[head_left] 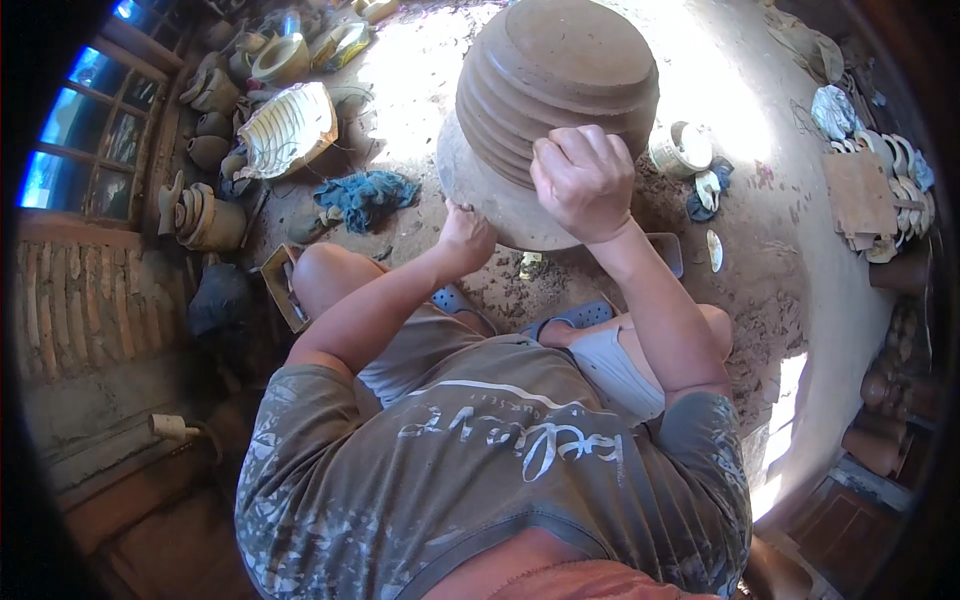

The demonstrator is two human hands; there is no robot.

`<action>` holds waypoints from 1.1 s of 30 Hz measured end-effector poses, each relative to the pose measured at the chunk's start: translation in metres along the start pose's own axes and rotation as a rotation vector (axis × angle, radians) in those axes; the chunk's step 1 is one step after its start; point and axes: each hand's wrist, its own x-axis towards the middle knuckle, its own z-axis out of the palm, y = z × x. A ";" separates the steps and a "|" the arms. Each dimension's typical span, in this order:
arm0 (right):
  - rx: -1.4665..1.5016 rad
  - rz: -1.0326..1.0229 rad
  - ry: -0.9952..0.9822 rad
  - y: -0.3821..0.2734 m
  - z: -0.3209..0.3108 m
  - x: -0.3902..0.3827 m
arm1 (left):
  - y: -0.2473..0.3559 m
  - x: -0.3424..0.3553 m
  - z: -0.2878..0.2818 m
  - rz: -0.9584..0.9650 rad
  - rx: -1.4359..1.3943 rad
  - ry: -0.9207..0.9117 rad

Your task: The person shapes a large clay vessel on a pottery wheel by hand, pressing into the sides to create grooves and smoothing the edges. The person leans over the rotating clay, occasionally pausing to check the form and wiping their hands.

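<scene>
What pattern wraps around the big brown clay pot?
Ridges circle the brown clay pot; best in head view.

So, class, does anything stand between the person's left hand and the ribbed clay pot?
Nothing visible blocks the way: the left hand is at the near-left edge of the round disc, with only bare disc surface showing between it and the ribbed clay pot.

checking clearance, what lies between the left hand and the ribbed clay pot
In the head view, a bare stretch of the grey round disc lies between the left hand and the ribbed clay pot.
</scene>
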 end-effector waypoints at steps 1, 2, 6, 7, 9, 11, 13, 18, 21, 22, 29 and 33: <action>0.005 -0.010 0.011 0.003 -0.001 -0.001 | -0.010 0.002 -0.004 0.018 0.006 -0.032; 0.009 -0.008 0.016 0.005 -0.003 -0.002 | -0.020 0.006 -0.007 0.021 0.024 -0.112; 0.030 -0.003 -0.052 0.009 -0.009 -0.002 | -0.061 0.014 -0.003 -0.034 -0.030 -0.098; 0.029 -0.017 -0.024 0.011 -0.007 -0.002 | -0.068 0.015 -0.002 -0.038 -0.032 -0.084; 0.033 -0.038 0.003 0.015 -0.008 -0.003 | -0.080 0.018 -0.005 -0.045 -0.034 -0.056; 0.040 -0.048 -0.003 0.020 -0.012 -0.005 | -0.087 0.022 -0.013 -0.058 -0.062 -0.093; 0.053 -0.053 -0.014 0.025 -0.015 -0.007 | -0.098 0.027 -0.005 -0.069 -0.061 -0.067; 0.066 -0.037 -0.089 0.046 -0.037 -0.020 | -0.115 0.040 0.001 -0.056 -0.064 -0.016; 0.097 0.020 -0.060 0.074 -0.045 -0.038 | -0.123 0.036 0.013 -0.029 -0.054 0.090; 0.123 0.117 -0.064 0.080 -0.052 -0.047 | -0.122 0.035 0.008 -0.010 -0.048 0.142; 0.592 0.610 -0.261 -0.014 -0.053 -0.123 | -0.009 -0.014 -0.018 0.182 -1.455 0.161; 0.604 0.459 -0.412 -0.046 -0.052 -0.133 | 0.039 -0.031 -0.012 0.196 -1.777 -0.033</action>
